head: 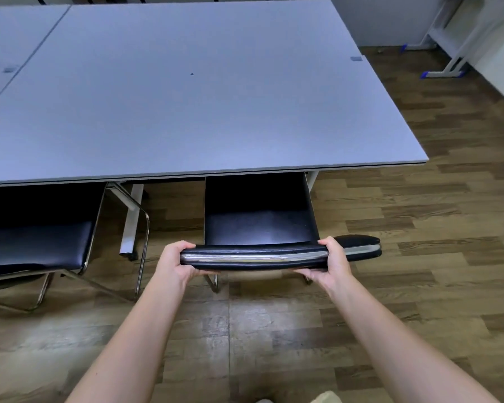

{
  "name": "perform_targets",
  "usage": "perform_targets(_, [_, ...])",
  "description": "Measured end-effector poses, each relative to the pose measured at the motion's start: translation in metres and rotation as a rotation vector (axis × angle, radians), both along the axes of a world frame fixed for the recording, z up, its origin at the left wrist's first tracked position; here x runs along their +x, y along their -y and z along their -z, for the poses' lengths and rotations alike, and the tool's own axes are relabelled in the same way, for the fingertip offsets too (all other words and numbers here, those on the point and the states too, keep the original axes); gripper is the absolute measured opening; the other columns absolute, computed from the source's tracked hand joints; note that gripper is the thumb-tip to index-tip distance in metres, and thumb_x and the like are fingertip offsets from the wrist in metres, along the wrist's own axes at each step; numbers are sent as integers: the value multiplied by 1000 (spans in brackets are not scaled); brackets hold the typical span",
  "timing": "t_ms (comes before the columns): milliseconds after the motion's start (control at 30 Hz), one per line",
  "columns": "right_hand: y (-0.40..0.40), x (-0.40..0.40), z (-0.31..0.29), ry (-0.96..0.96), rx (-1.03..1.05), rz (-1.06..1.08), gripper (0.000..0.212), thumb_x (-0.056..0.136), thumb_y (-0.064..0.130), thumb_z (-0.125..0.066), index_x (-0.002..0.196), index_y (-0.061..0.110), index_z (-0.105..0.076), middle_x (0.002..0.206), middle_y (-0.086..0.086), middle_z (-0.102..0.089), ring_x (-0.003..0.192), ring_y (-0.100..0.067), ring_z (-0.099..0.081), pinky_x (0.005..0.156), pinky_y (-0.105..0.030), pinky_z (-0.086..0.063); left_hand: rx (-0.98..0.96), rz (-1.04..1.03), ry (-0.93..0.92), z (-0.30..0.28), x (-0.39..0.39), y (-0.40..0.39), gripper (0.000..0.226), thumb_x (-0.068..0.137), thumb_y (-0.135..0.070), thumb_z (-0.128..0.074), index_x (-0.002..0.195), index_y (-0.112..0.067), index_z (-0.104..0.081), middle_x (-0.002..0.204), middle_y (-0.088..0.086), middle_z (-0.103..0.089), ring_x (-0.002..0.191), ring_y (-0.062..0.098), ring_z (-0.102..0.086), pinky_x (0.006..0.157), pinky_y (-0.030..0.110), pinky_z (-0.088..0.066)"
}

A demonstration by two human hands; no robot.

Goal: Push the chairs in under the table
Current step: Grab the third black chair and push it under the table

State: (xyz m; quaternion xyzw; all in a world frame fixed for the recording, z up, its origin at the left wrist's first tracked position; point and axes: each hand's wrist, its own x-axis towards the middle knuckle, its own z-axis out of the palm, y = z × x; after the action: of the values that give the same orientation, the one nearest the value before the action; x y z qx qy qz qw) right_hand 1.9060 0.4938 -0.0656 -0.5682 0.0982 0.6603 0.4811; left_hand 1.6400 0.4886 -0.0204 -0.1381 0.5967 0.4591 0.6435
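Head view: gripping black padded chair (259, 225) by its backrest top, left hand (175, 264) and right hand (330, 264) clamped at either end, seat partly under grey table (186, 97). Risking chrome frame snagging table leg (131, 216) if skewing; glossy vinyl, smooth laminate, second chair (35, 242) alongside.

Bare forearms, no sleeves, no jewellery
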Motion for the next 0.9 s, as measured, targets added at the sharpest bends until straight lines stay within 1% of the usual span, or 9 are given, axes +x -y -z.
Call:
perform_targets(200, [3,1,-13,-34,-40,-49,52,79,17,-70,125,6,-48,127,-24,-50,110,-46,-52,74,-69,-48,-6,25,0,-8,0,2,10,93,1,-38,86,-5,-41,93,25,-46,128,50,-38,99,74,-24])
perform_targets(300, [11,11,-23,-45,-96,-205,78,77,36,-74,140,11,-36,141,-31,-37,121,-53,-45,83,-66,-46,29,-9,-23,-13,5,10,11,95,-4,-40,85,-6,-41,104,25,-49,130,48,-38,100,73,-23])
perform_targets(367, [19,27,-30,-33,-109,-360,84,81,45,-67,147,14,-26,146,-36,-29,121,-55,-45,75,-64,-48,73,-47,-13,-14,26,20,10,96,-10,-45,86,-7,-45,118,22,-52,131,45,-39,102,69,-26])
perform_targets(467, [27,72,-48,-16,-95,-564,70,93,40,-51,143,-3,-29,142,-34,-38,100,-49,-60,64,-58,-52,97,110,146,-18,100,37,17,96,-10,-48,106,4,-51,133,32,-45,133,46,-38,105,58,-32])
perform_targets(533, [28,118,-62,37,-51,-565,52,95,32,-50,132,-4,-43,129,-30,-53,89,-41,-66,66,-54,-54,111,328,263,-31,170,41,26,95,-6,-47,116,8,-49,129,33,-50,120,43,-52,92,54,-46])
perform_targets(600, [24,161,-75,72,2,-459,32,95,26,-48,115,2,-52,113,-25,-62,91,-36,-66,67,-51,-55,158,502,211,-44,225,29,11,93,-5,-48,96,2,-56,105,22,-66,97,31,-63,73,47,-56])
perform_targets(667, [18,216,-87,89,56,-330,19,94,22,-48,100,6,-56,101,-22,-68,88,-32,-67,62,-48,-57,222,600,160,-53,282,5,11,92,-6,-50,86,-5,-58,86,12,-71,86,22,-64,69,41,-55])
perform_targets(767, [2,303,-101,116,100,-245,15,93,20,-49,91,8,-58,84,-18,-74,71,-27,-73,58,-45,-59,273,613,111,-63,357,-35,8,92,-6,-50,88,-6,-58,87,9,-68,84,17,-62,69,35,-51])
perform_targets(900, [-25,405,-124,158,107,-207,13,91,17,-49,85,10,-58,76,-12,-74,65,-21,-73,57,-39,-59,280,547,83,-70,445,-82,10,91,-7,-50,83,-8,-55,88,8,-64,82,16,-60,72,33,-51])
